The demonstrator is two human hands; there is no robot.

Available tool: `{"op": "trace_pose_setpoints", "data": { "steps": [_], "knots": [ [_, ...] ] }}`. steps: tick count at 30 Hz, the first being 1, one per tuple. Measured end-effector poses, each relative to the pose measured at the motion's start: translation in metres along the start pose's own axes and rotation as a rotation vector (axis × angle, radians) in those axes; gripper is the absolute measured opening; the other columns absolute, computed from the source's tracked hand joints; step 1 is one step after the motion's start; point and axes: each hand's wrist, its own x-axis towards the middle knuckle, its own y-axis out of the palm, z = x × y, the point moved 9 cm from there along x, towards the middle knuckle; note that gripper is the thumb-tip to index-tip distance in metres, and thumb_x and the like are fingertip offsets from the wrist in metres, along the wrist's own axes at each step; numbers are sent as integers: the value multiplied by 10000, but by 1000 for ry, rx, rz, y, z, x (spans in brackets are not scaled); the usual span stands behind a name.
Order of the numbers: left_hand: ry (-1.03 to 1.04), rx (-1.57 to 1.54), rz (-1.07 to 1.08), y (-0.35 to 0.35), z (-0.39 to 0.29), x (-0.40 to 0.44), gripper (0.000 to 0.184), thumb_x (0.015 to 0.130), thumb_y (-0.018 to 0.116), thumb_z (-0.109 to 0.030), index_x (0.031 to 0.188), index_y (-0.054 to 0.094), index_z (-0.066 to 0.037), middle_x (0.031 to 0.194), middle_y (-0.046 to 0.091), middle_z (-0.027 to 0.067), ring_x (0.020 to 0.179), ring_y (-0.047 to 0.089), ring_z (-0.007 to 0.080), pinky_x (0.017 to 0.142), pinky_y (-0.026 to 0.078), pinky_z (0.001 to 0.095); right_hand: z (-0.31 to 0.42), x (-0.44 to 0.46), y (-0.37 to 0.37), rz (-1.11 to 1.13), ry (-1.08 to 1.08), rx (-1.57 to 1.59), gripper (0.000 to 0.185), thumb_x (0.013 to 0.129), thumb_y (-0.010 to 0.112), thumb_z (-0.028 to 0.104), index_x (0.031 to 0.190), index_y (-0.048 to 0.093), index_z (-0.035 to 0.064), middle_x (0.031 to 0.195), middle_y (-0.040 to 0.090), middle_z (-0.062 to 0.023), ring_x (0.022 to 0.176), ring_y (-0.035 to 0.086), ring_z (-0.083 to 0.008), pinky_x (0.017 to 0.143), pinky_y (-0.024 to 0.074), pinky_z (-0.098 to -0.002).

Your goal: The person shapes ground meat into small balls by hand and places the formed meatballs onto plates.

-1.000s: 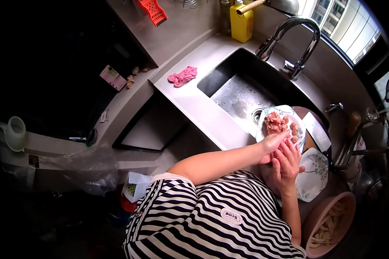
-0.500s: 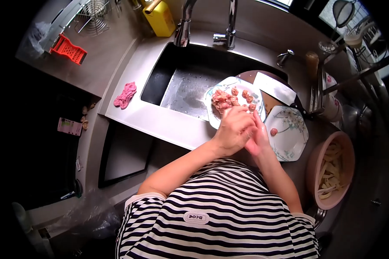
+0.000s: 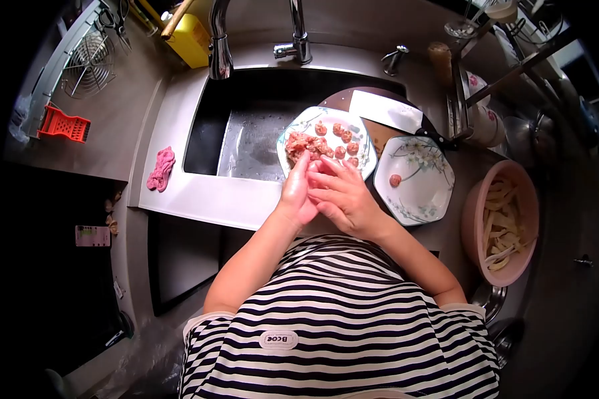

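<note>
Right hand (image 3: 349,201) newly over left hand (image 3: 299,195), by meat plate's edge (image 3: 366,143)

"Bcoe" on the pale patch (image 3: 279,340) of the striped shirt (image 3: 366,332).

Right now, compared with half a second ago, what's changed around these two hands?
The hands swapped over: the left hand was on top and now lies palm up, with the right hand over it. Whether anything is between them is hidden. The view swung, shifting the counter leftward in the picture. The lone meatball stayed on its plate, and the knife stayed put.
</note>
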Motion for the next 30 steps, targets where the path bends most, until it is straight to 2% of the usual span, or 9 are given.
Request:
{"op": "trace_pose_setpoints", "data": {
  "steps": [4, 7, 11, 13, 17, 23, 26, 27, 30],
  "knots": [
    [-88, -18, 250, 5, -4, -3, 567, 935, 232, -491, 943, 556, -27, 866, 601, 104, 794, 603, 230, 744, 499, 348, -47, -18, -28, -331, 226, 408, 395, 967, 320, 262, 1027, 601, -9, 1095, 596, -131, 1128, 489, -282, 972, 336, -402],
    [71, 101, 173, 15, -11, -7, 606, 923, 206, -530, 963, 550, -33, 872, 596, 110, 834, 601, 247, 774, 493, 362, -97, -45, 0, -509, 708, 1015, 417, 965, 332, 323, 1070, 572, -2, 1038, 603, -103, 998, 551, -189, 849, 436, -319],
    [424, 564, 304, 57, -25, -26, 765, 866, 192, -648, 1197, 437, -4, 1132, 522, 126, 993, 535, 211, 868, 431, 320, -97, -67, 69, -492, 1151, 1657, 463, 942, 306, 447, 1082, 507, 53, 1021, 565, -76, 934, 555, -184, 802, 462, -348],
    [497, 754, 370, 69, -27, -34, 827, 833, 206, -695, 1267, 383, -14, 1226, 464, 122, 1081, 467, 185, 948, 350, 326, -84, -62, 84, -364, 1145, 1813, 481, 933, 308, 476, 1075, 507, 61, 1011, 569, -74, 910, 562, -182, 733, 481, -326],
    [661, 645, 146, 46, -54, -30, 609, 948, 184, -473, 1091, 518, 16, 1082, 571, 142, 1056, 508, 201, 968, 333, 342, -88, -64, 89, -368, 1099, 1828, 379, 944, 357, 409, 877, 497, 63, 688, 470, -9, 510, 394, -76, 426, 323, -188],
    [280, 311, -16, -5, -28, -7, 419, 959, 304, -356, 992, 540, -12, 951, 591, 118, 923, 560, 206, 818, 446, 330, -93, -56, 67, -401, 1002, 1613, 322, 957, 377, 314, 821, 504, 51, 635, 443, 15, 501, 370, -49, 398, 303, -192],
    [18, 22, 149, -4, 1, 3, 476, 952, 260, -427, 1078, 452, -10, 1045, 549, 147, 961, 541, 228, 817, 444, 357, -75, -32, 48, -332, 705, 1294, 317, 955, 388, 238, 1028, 552, -23, 913, 603, -82, 815, 570, -135, 736, 446, -235],
    [139, -33, -50, -2, -2, 1, 547, 938, 231, -481, 1150, 406, -7, 1125, 513, 171, 1014, 524, 259, 860, 427, 382, -63, -25, 42, -299, 556, 1070, 333, 951, 392, 220, 1081, 543, -47, 999, 609, -113, 923, 581, -181, 835, 440, -267],
    [9, -119, 85, 26, 0, -1, 629, 905, 245, -552, 1298, 311, -66, 1289, 418, 163, 1164, 431, 292, 965, 363, 418, -21, -10, 36, -207, 275, 510, 412, 903, 437, 168, 1241, 419, -68, 1290, 402, -242, 1230, 363, -346, 1029, 248, -385]
  ]
}}
